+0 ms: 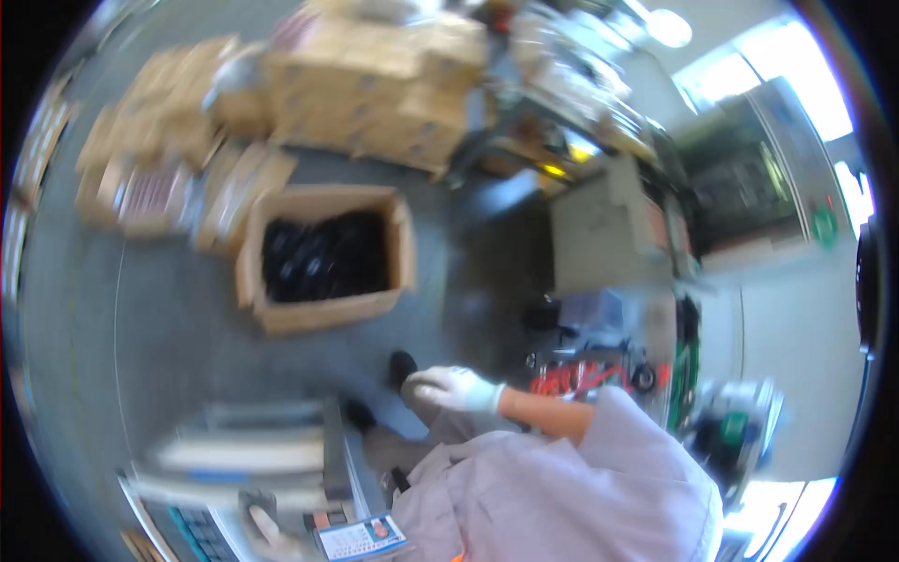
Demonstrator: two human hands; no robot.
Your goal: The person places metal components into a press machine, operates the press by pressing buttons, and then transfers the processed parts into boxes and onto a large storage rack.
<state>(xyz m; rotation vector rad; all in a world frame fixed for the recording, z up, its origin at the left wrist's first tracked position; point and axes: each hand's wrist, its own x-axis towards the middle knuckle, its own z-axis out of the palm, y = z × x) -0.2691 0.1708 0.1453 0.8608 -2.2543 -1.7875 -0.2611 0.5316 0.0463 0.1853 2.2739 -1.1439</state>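
My right hand [459,389], in a white glove, hangs in front of my dark trousers, above my shoe [403,363]. Its fingers are loosely stretched and nothing shows in them. At the lower left, by a blurred light-coloured cart or rack [243,456], is a pale smeared shape [267,525] that may be my gloved left hand. Its fingers cannot be made out. A badge card [362,538] lies against my light grey work coat [552,478]. Ahead to the left stands an open cardboard box [328,314] with black items [323,258] inside.
Stacked cardboard cartons [365,94] line the far side. A grey cabinet [604,225] and a bench piled with wrapped goods [571,84] stand to the right. Red metal parts [581,377] with small wheels sit close to my right arm. A large machine [749,178] is farther right.
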